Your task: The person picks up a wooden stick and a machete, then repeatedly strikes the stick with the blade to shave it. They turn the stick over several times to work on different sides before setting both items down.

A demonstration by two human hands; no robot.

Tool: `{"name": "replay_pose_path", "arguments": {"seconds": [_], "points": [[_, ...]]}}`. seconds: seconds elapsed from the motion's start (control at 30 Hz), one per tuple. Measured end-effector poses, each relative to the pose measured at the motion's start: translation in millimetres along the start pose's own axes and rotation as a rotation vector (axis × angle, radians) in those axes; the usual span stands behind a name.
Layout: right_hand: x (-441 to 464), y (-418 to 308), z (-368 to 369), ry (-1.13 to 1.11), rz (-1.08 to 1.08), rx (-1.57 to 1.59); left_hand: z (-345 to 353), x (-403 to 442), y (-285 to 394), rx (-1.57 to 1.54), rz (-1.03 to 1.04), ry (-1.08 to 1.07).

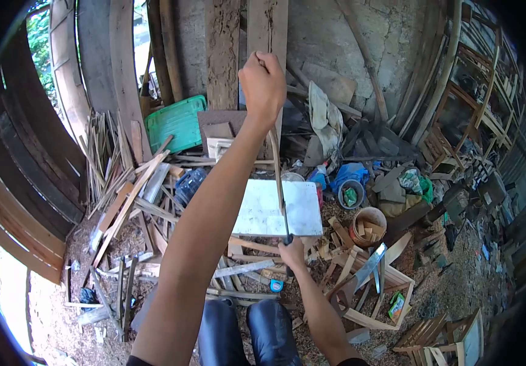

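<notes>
My left hand [261, 85] is raised high in front of me, its fingers closed in a fist. A thin, curved wooden strip [276, 161] runs down from behind that wrist; the grip on its upper end is hidden by the hand. Lower down, my right hand [293, 253] is wrapped around the black handle of a knife [288, 236]. Its narrow dark blade points upward, close against the strip's lower part. Both lie over a white board [260, 207], which stands in front of my knees.
A tape measure [276, 285] lies among wood scraps by my knees. To the right are a bucket of offcuts [368, 224], a wooden frame [369, 320] and a handsaw [369, 266]. A green crate lid [176, 124] leans at the back, beside stacked wooden sticks [105, 143].
</notes>
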State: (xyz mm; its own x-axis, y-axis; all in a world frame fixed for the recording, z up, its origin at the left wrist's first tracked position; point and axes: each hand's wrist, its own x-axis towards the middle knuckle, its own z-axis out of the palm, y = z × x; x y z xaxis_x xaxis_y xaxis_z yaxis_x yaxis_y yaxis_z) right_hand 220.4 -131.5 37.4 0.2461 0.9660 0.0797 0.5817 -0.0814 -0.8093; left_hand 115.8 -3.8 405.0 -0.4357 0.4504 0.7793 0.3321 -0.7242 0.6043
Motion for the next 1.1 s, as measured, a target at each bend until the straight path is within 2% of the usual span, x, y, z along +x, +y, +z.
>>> {"name": "replay_pose_path", "arguments": {"seconds": [0.03, 0.1, 0.13, 0.2, 0.27, 0.33, 0.4, 0.47, 0.5, 0.53, 0.6, 0.7, 0.8, 0.87, 0.93, 1.0, 1.07, 1.1], "points": [[4, -17, -8, 0.012, -0.014, 0.006, 2, 4, 3, 0.007, 0.030, 0.010], [-1, -41, -27, -0.207, 0.418, 0.531, 3, 5, 10, 0.008, 0.007, 0.002], [2, -44, -32, -0.258, 0.386, 0.472, 4, -1, 12, 0.009, -0.025, -0.028], [13, -50, -50, -0.260, 0.391, 0.598, 7, -4, 14, 0.015, -0.011, -0.035], [16, -81, -74, -0.092, 0.173, 0.507, 11, -4, 15, -0.021, 0.016, -0.044], [18, -110, -94, 0.022, 0.056, 0.619, 13, -4, 15, -0.019, 0.001, -0.050], [21, -108, -86, 0.220, -0.130, 0.653, 14, -2, 12, -0.013, -0.007, -0.052], [16, -42, -26, 0.267, -0.124, 0.380, 12, 0, 12, -0.029, -0.005, -0.053], [25, 42, 34, 0.261, -0.064, 0.239, 13, 2, 11, -0.031, 0.002, -0.050], [7, 21, 3, -0.117, 0.188, 0.139, 13, 3, 7, 0.013, 0.024, -0.019], [-1, -14, -9, -0.113, 0.274, 0.374, 18, 14, 10, 0.042, 0.075, 0.013], [1, -42, -38, -0.307, 0.412, 0.507, 15, -1, 9, 0.017, 0.027, -0.024], [10, -80, -75, -0.253, 0.367, 0.538, 17, -6, 19, -0.020, 0.009, -0.054], [18, -94, -84, -0.046, 0.070, 0.522, 19, -7, 22, -0.026, 0.007, -0.060], [22, -117, -97, 0.116, -0.108, 0.532, 20, -6, 22, -0.029, 0.004, -0.072], [8, -118, -81, 0.402, -0.216, 0.420, 19, -5, 20, -0.052, 0.010, -0.081], [-1, -20, -14, 0.127, 0.012, 0.208, 16, 0, 15, -0.056, -0.006, -0.080], [-14, -14, -17, 0.022, 0.102, 0.098, 15, 0, 15, -0.069, -0.011, -0.078]]}}
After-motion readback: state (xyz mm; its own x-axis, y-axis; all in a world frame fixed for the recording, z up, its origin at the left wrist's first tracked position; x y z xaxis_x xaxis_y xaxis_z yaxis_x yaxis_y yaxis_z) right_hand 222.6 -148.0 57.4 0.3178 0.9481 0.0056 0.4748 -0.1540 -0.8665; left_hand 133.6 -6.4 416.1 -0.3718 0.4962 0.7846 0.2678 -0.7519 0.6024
